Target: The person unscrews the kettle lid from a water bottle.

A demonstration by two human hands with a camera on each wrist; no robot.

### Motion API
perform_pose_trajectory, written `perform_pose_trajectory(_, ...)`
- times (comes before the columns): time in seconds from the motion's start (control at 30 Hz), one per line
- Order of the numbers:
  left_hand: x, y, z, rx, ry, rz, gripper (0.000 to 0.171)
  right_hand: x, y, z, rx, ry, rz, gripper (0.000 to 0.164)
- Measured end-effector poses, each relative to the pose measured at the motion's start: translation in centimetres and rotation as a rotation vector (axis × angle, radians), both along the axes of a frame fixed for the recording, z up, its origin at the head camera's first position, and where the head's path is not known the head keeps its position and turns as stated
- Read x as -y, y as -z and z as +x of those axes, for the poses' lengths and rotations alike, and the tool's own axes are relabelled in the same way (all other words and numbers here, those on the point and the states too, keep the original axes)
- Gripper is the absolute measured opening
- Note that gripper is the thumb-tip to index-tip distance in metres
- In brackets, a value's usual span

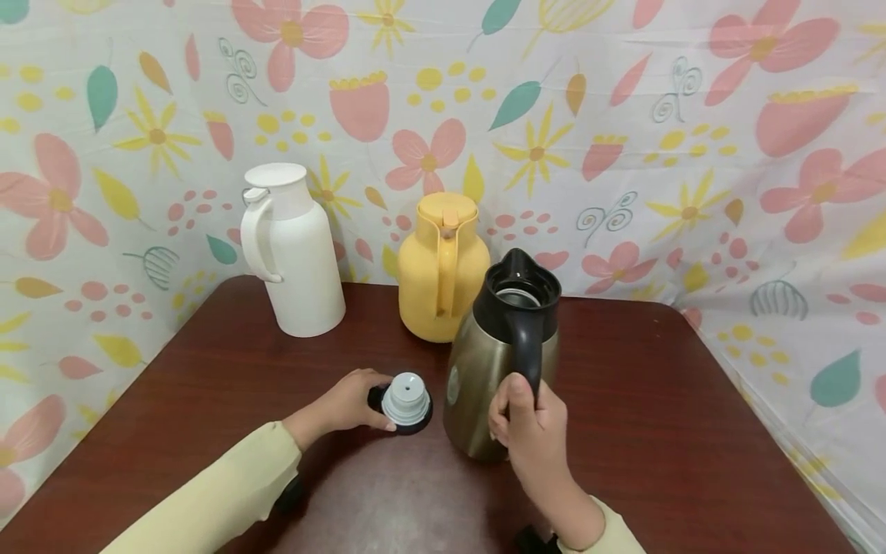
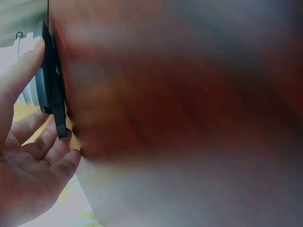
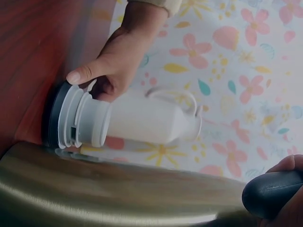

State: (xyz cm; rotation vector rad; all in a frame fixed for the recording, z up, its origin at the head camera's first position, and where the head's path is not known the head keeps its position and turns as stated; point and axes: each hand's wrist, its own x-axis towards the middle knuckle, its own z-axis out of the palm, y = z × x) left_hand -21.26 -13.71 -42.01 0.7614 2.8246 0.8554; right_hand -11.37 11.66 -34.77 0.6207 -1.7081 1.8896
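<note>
A thermos lid (image 1: 407, 402) with a black rim and pale grey stopper lies upside down on the table, stopper upward. My left hand (image 1: 353, 402) holds it by the edge, thumb (image 2: 29, 61) on the black rim and fingers around the other side. To its right stands a gold-brown metal thermos jug (image 1: 477, 385) with a black collar and spout, its mouth uncovered. My right hand (image 1: 534, 431) grips the jug's black handle (image 1: 527, 346). The right wrist view shows the lid's grey stopper (image 3: 85, 118) close beside the jug's metal body (image 3: 118, 189).
A white thermos jug (image 1: 304, 254) stands at the back left of the dark red-brown table (image 1: 644, 415). Just behind the metal jug is a yellow jug (image 1: 415, 269) with its lid on. A floral curtain (image 1: 623, 154) hangs along the table's back and sides.
</note>
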Motion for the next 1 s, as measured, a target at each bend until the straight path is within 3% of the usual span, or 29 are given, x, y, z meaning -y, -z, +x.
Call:
perform_pose_trajectory(0.13, -1.7, 0.1, -0.7, -0.003, 0.011, -0.004, 0.073, -1.3, -0.1, -0.1, 0.077, 0.06, -0.012, 0.05)
perform_pose_trajectory(0.37, -4.2, 0.3, -1.2, 0.009, -0.008, 0.02, 0.072, -3.4, -0.1, -0.5, 0.11, 0.125, -0.016, 0.046)
perform_pose_trajectory(0.63, -7.2, 0.0, -1.7, 0.054, -0.109, -0.031, 0.077, -5.5, -0.4, -1.2, 0.148, 0.17, -0.07, 0.044)
perform_pose_trajectory(1.0, -11.8, -0.2, -3.1, 0.086, -0.192, -0.044, 0.078, -7.9, -0.9, -2.9, 0.199, 0.276, -0.109, 0.044)
